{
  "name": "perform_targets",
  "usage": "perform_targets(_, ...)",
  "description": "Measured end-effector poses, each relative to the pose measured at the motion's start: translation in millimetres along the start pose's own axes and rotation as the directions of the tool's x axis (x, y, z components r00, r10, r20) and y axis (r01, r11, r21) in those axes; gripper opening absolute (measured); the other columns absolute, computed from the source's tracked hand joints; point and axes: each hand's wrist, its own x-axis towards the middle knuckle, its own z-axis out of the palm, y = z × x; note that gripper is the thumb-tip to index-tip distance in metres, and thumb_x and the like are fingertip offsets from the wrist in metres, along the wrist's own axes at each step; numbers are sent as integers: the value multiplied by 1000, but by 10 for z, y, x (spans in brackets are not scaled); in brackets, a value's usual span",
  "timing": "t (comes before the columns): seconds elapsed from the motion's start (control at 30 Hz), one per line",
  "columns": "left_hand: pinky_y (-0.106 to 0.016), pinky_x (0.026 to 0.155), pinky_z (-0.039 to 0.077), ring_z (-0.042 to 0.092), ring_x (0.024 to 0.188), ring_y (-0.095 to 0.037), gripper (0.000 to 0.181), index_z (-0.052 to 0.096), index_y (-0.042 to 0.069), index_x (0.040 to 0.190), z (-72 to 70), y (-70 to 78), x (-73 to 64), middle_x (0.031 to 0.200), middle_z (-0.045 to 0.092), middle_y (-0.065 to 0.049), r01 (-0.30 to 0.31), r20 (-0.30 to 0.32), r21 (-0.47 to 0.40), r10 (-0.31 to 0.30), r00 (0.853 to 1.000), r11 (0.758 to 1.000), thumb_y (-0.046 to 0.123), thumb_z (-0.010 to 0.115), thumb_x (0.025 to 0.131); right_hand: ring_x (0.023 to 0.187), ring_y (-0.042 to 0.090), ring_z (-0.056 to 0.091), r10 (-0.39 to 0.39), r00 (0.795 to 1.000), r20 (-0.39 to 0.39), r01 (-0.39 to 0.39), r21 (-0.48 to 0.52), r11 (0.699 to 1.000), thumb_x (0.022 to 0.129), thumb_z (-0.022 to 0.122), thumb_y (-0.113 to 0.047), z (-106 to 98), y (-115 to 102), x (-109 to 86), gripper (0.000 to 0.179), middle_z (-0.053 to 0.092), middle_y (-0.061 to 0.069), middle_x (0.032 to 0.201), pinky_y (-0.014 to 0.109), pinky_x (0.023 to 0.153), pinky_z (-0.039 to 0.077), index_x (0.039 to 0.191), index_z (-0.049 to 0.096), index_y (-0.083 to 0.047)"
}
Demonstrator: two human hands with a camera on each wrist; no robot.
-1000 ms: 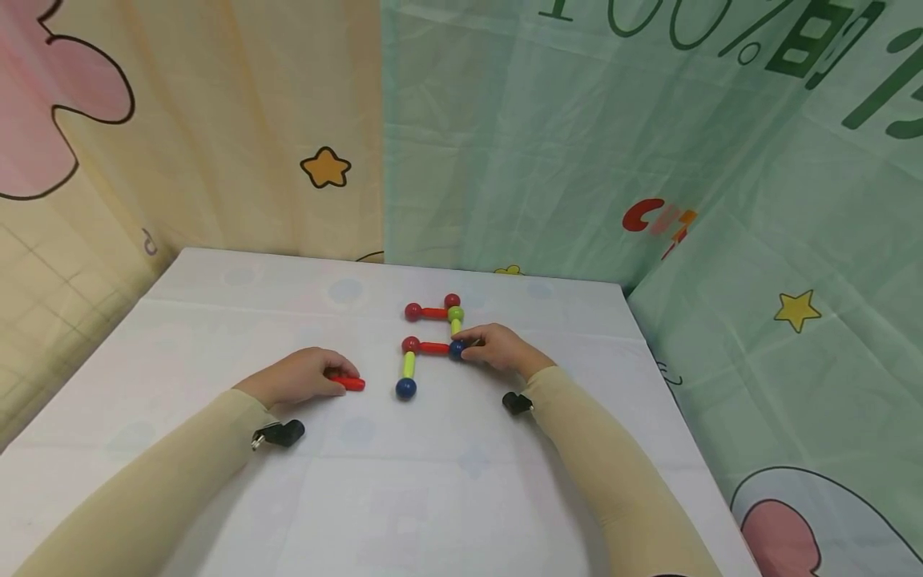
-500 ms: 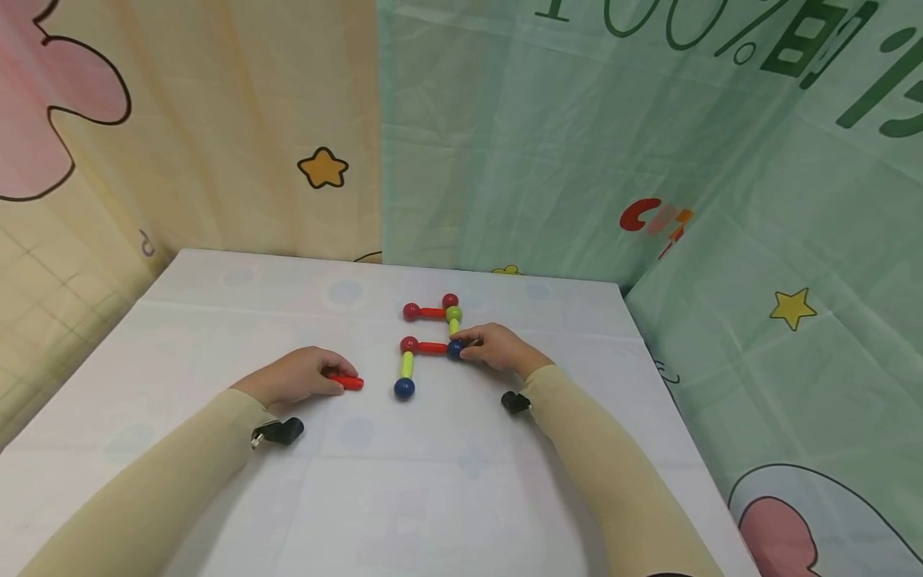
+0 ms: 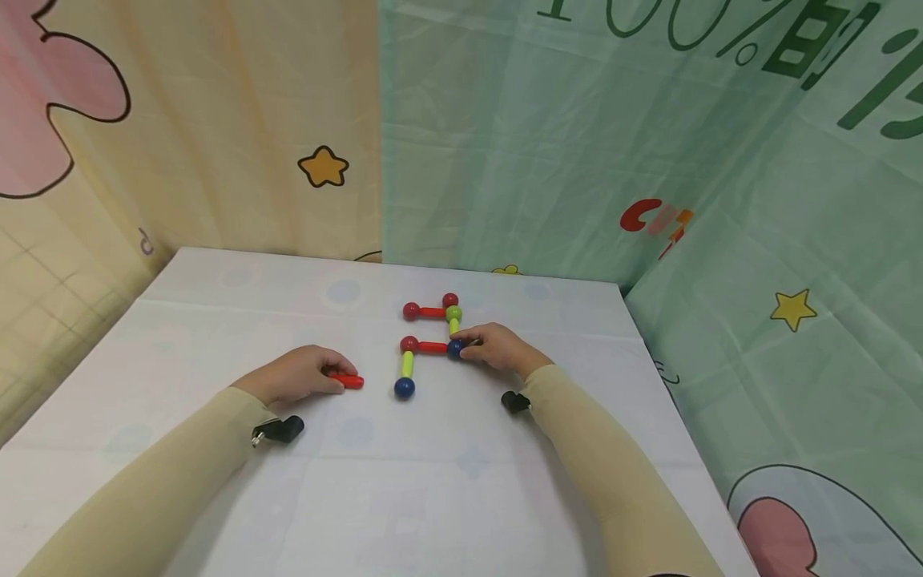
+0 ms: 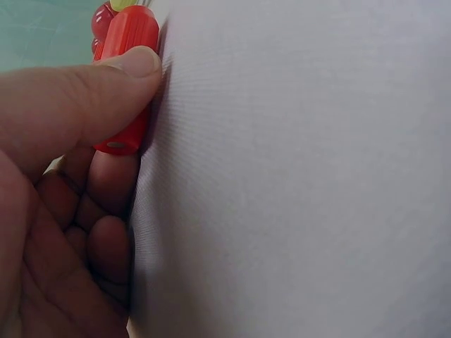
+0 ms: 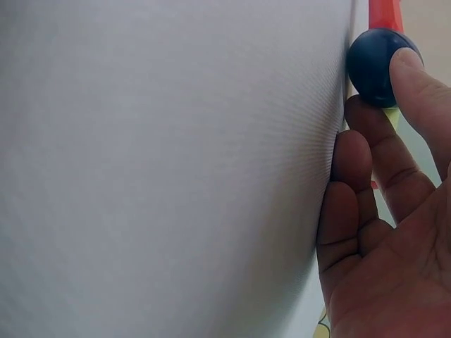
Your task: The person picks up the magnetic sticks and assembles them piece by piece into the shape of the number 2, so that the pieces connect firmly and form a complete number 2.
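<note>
My left hand (image 3: pixel 299 375) pinches a loose red rod (image 3: pixel 351 381) between thumb and fingers, low over the table; the left wrist view shows the thumb across the rod (image 4: pixel 127 35). To its right lies a flat zigzag of joined balls and rods. My right hand (image 3: pixel 501 350) holds the dark blue ball (image 3: pixel 454 349) at its right corner, thumb on top in the right wrist view. From that ball a red rod (image 3: pixel 433 348) runs left to a red ball (image 3: pixel 409 344), then a yellow-green rod (image 3: pixel 407 365) leads down to another blue ball (image 3: pixel 405 388).
The zigzag's far part has a green ball (image 3: pixel 453 313), a red ball (image 3: pixel 450 300) right behind it, and a red rod (image 3: pixel 433 312) ending in a red ball (image 3: pixel 411 311). A white cloth covers the table (image 3: pixel 404 497). Printed curtains (image 3: pixel 505 160) hang behind and at both sides.
</note>
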Motion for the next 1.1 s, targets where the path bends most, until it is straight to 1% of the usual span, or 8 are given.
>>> perform_targets(0.23,-45,100,46,56,116,-27,32,77,22,124,-6,-8,14,123,69,-5,-9,1,5,9,1000,1000,22,81,92,126,25,57,14,1000,-2,-14,7,1000,101,73,-24,3,-4,-3,41,67,4,142,44,113,50,141,69,-29)
perform_targets(0.37,-44,99,47,56,115,-27,32,77,21,124,-6,-4,15,122,70,-4,-17,0,13,17,1000,1000,21,81,92,127,25,57,9,1000,-4,-9,7,1000,100,73,-24,3,0,-1,41,67,4,142,44,113,49,141,69,-29)
perform_targets(0.53,-40,95,46,56,111,-26,31,77,20,123,-4,-3,13,119,70,-3,-17,-2,2,17,1000,1000,20,81,92,126,25,57,10,1000,-1,-10,6,1000,101,73,-24,-5,7,2,40,66,5,143,44,113,49,140,69,-29)
perform_targets(0.67,-40,96,46,56,112,-26,31,77,21,122,-2,-6,14,119,70,-3,-12,-5,-1,12,1000,1000,20,81,92,124,25,57,15,1000,1,-15,4,1000,101,73,-24,-5,10,3,40,66,5,143,44,112,50,140,70,-30)
perform_targets(0.8,-42,98,46,55,114,-27,30,77,22,122,-4,-8,18,120,69,-4,-10,-5,3,10,1000,1000,20,80,92,125,24,57,13,1000,-1,-13,11,1000,101,73,-24,-7,14,10,40,66,5,143,43,112,50,140,70,-30)
perform_targets(0.9,-44,98,47,55,114,-28,30,76,21,123,-9,0,23,121,69,-5,-15,-2,4,15,1000,1000,20,80,93,125,24,57,13,1000,0,-13,19,1000,101,73,-23,-7,16,11,39,66,4,143,43,112,50,139,70,-30)
perform_targets(1.1,-40,95,47,55,112,-28,31,76,19,123,-13,14,30,120,69,-6,-18,-8,13,18,1000,1000,20,80,93,124,24,57,18,1000,1,-18,18,1000,101,73,-24,-4,13,13,39,66,5,144,44,113,50,139,70,-30)
